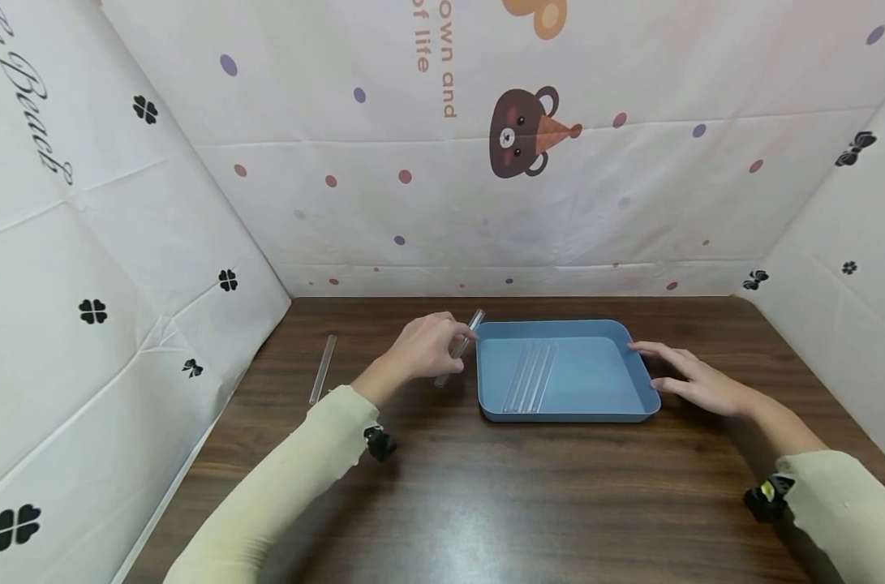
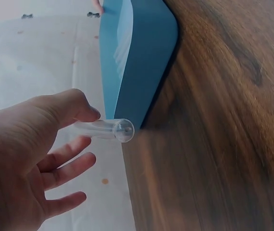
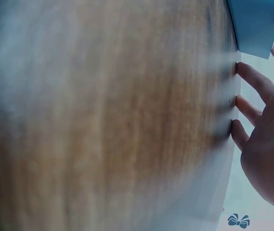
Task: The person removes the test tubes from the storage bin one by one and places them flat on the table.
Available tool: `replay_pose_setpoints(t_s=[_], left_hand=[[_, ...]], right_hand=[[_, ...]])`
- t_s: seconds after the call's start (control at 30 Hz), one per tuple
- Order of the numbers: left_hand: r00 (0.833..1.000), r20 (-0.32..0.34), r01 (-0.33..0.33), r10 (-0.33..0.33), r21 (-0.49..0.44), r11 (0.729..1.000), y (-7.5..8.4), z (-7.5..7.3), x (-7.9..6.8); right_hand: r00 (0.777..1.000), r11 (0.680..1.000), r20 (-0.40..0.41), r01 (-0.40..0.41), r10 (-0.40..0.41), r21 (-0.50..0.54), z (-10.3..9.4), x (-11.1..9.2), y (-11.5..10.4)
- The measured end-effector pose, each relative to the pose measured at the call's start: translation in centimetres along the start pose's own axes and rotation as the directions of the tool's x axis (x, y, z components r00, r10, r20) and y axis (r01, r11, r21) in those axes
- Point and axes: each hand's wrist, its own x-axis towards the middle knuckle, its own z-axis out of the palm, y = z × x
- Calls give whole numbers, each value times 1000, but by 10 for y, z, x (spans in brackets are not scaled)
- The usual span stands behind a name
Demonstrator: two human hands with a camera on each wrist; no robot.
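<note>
My left hand (image 1: 429,347) pinches a clear test tube (image 2: 103,129) between thumb and index finger, with the other fingers spread apart. Tilted, the tube is just outside the left wall of a blue tray (image 1: 595,369). Inside the tray, several clear tubes (image 1: 530,377) lie side by side toward the left. My right hand (image 1: 693,380) has its fingers loosely extended, with index finger and thumb at the tray's right rim. In the right wrist view, the other fingers (image 3: 252,82) reach down to the table beside the tray corner.
Another clear tube (image 1: 323,369) lies on the dark wooden table (image 1: 457,487), left of my left hand. A white printed sheet (image 1: 413,211) stands along the back and both sides.
</note>
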Motion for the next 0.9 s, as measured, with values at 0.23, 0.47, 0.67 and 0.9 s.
replay_pose_setpoints(t_s=[0.23,0.47,0.67,0.9], left_hand=[[999,-13,29,-29,4,1000,-10,-7,-8],[998,-48,43,-43,2,999,-22,-12,-15],[996,-57,73,-73,6,997,-33,-15,-24],[992,-62,111,-110,5,994,-47,-24,-39]], right_hand=[[1000,1000,-9,-2,2,-3,0,-1,0],[1000,1000,-13,15,-15,-1,0,0,-1],[1000,1000,-15,20,-20,-3,-1,0,0],[1000,1000,-7,0,0,-2,-1,0,-1]])
